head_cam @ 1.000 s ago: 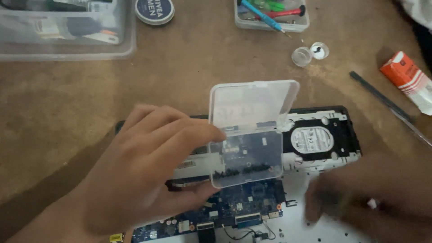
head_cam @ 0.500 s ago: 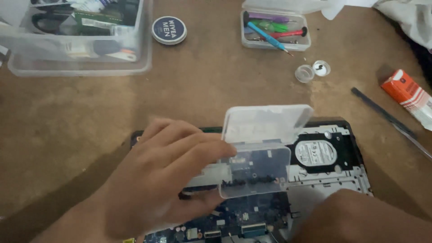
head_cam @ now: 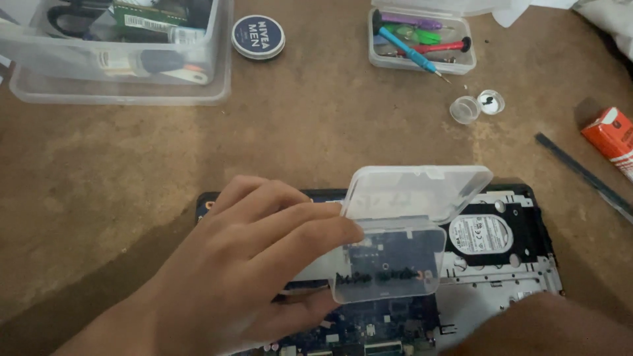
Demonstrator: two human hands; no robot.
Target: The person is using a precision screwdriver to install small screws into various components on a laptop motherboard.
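My left hand (head_cam: 250,264) grips a small clear plastic box (head_cam: 389,264) by its left side, thumb underneath. Its hinged lid (head_cam: 415,191) stands open toward the far side, and several tiny black screws (head_cam: 379,275) lie along the near wall. I hold the box just above an opened laptop (head_cam: 527,198) that shows a silver hard drive (head_cam: 480,232) and a blue circuit board (head_cam: 369,333). Only a blurred part of my right hand (head_cam: 547,326) shows at the bottom right over the laptop. Its fingers are out of view.
On the brown table sit a large clear bin (head_cam: 119,59) of tools at far left, a round dark blue tin (head_cam: 258,36), a clear case of screwdrivers (head_cam: 422,39), two small clear caps (head_cam: 466,109), a thin dark pry bar (head_cam: 580,175) and an orange-red carton (head_cam: 610,132).
The view has tilted so the table's far items sit lower in frame. My right hand has sunk toward the bottom edge. The left hand keeps hold of the open box.
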